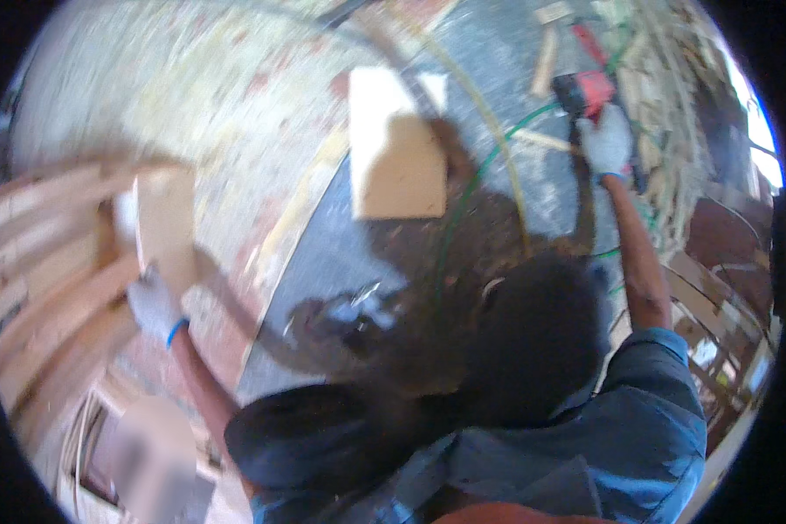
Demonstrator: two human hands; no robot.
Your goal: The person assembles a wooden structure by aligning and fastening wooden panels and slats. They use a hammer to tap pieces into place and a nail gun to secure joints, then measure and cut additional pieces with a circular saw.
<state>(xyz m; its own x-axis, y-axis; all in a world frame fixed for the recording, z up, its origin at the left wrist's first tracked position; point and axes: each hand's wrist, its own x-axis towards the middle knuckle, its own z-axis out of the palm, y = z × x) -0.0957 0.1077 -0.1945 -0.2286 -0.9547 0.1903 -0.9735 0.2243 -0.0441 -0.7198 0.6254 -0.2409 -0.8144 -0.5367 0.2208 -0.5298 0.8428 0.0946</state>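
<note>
My left hand (pixel 155 307), in a pale glove with a blue cuff, is closed on the lower edge of a light wooden board (pixel 168 223) at the left. The board stands close to a stack of wooden planks (pixel 61 253). Out to the far right, my right hand (pixel 609 144), gloved the same way, is wrapped round a red and black power tool (pixel 588 92) that looks like a nail gun. Motion blurs the tool, and its grip is hidden by my fingers. A green hose (pixel 472 185) curves across the floor near it.
A pale rectangular board (pixel 399 166) lies on the dark floor sheet (pixel 310 253) ahead, half in shadow. A yellow hose (pixel 473 83) crosses the floor. Wood scraps (pixel 664 148) pile up along the right. Wooden frames (pixel 716 323) stand at the lower right.
</note>
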